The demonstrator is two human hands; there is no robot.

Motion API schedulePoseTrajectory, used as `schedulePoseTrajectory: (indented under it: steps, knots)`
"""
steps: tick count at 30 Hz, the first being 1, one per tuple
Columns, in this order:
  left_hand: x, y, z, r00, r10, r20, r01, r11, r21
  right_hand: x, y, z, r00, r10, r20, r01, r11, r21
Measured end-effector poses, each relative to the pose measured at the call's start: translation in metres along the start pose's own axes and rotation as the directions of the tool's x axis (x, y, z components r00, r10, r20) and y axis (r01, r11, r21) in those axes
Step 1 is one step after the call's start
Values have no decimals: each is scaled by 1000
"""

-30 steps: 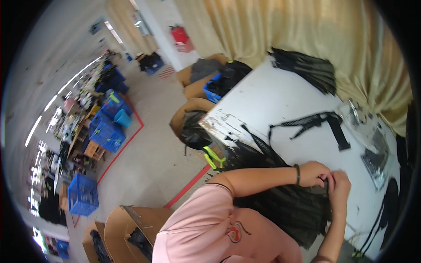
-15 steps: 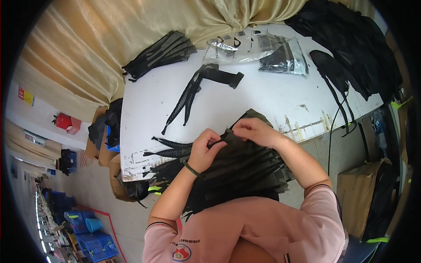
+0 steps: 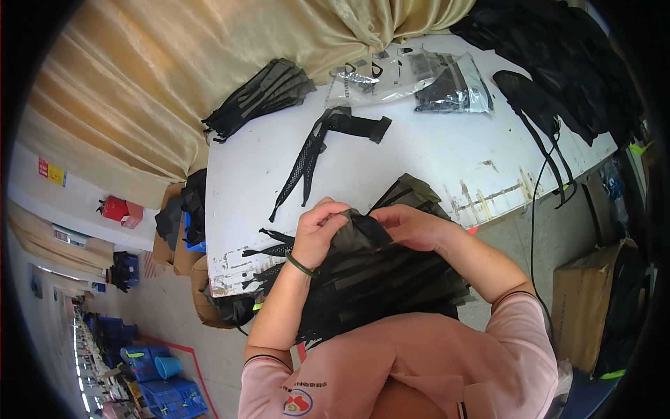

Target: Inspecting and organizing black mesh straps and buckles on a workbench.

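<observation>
My left hand (image 3: 321,232) and my right hand (image 3: 413,228) are raised over the near edge of the white table. Between them they stretch a dark olive and black fabric strap piece (image 3: 361,232), each pinching one side with thumb and fingers. Part of the piece is hidden behind the fingers. Beneath my forearms spreads a pile of similar black and olive straps (image 3: 380,286), with narrow mesh ends pointing left. Farther back, a single black strap piece with mesh tails (image 3: 298,157) lies bent at an angle on the table.
A stack of straps (image 3: 262,98) lies at the back left. Clear plastic bags (image 3: 380,82) sit at the back, near a large heap of black fabric (image 3: 558,63). Cardboard boxes (image 3: 590,307) stand at both sides. A thin black cord (image 3: 534,230) hangs off the table's right edge.
The held strap piece is now spread wider, showing a broad olive face and black inside. Both hands have turned, and the left has moved slightly left. The whole view has shifted a little.
</observation>
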State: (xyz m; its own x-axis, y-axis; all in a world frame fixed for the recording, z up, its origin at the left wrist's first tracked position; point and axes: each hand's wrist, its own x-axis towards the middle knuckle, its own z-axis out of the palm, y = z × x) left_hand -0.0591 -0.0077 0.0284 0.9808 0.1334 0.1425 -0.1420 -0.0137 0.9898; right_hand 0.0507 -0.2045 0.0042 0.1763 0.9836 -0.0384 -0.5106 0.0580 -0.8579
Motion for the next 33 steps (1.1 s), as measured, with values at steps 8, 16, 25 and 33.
schedulePoseTrajectory:
  steps: [8,16,25,33]
  knots:
    - [-2,9,6,998,-29,-60,27,999,-34,-6,-2,11,928,-153,-340,14,925,-379]
    - [19,10,-3,931,-357,77,301,870,390,-2,-25,-14,680,-614,-401,85,609,-789]
    - [7,-98,26,961,-152,231,-151,411,899,55,-20,-121,876,-384,-293,-136,387,-912]
    - [-10,-126,36,941,-227,250,-150,381,912,146,19,-217,687,-724,62,-452,-493,-743]
